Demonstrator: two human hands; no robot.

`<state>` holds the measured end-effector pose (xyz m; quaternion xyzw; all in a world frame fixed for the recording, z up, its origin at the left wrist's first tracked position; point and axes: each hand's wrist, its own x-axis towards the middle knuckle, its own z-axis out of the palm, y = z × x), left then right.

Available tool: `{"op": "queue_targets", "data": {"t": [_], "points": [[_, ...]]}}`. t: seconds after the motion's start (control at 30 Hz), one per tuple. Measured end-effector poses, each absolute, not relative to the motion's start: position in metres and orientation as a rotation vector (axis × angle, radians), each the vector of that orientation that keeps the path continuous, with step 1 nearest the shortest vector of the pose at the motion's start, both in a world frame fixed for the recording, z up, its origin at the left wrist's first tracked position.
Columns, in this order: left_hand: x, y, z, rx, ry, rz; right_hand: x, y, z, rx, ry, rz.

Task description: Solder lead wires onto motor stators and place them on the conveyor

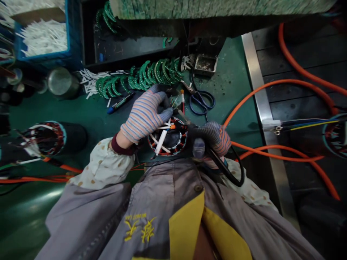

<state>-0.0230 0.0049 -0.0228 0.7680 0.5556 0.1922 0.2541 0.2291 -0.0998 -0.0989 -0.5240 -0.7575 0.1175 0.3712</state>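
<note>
A round motor stator [185, 141] with white sleeves and orange-black windings stands near my body. My left hand [148, 112], in a striped glove, reaches over its left upper side, fingers pinched round thin wires [175, 103]. My right hand [213, 139], gloved too, is wrapped round a black-handled tool [193, 131] with a thick black cable. The tool's narrow tip points up and left toward the wires by my left fingertips. Whether the tip touches them is too small to tell.
Blue-handled scissors [202, 103], a small metal tray [206, 65], green curved strips [154, 74] and a blue marker [119, 104] lie beyond my hands. Another stator [61, 139] is at left. Orange cables [252, 94] cross the metal edge [264, 101] at right.
</note>
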Motion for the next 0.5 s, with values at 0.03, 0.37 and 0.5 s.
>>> {"op": "queue_targets", "data": {"t": [0.03, 0.37, 0.5], "points": [[-0.023, 0.005, -0.022, 2.089, 1.509, 0.521, 0.228, -0.100, -0.097, -1.322, -1.928, 0.296], [-0.024, 0.005, -0.021, 2.168, 1.532, 0.443, 0.223, -0.099, -0.096, -1.400, -1.916, 0.316], [-0.022, 0.004, -0.019, 2.180, 1.548, 0.425, 0.220, -0.089, -0.097, -1.119, -1.771, 0.092]]}}
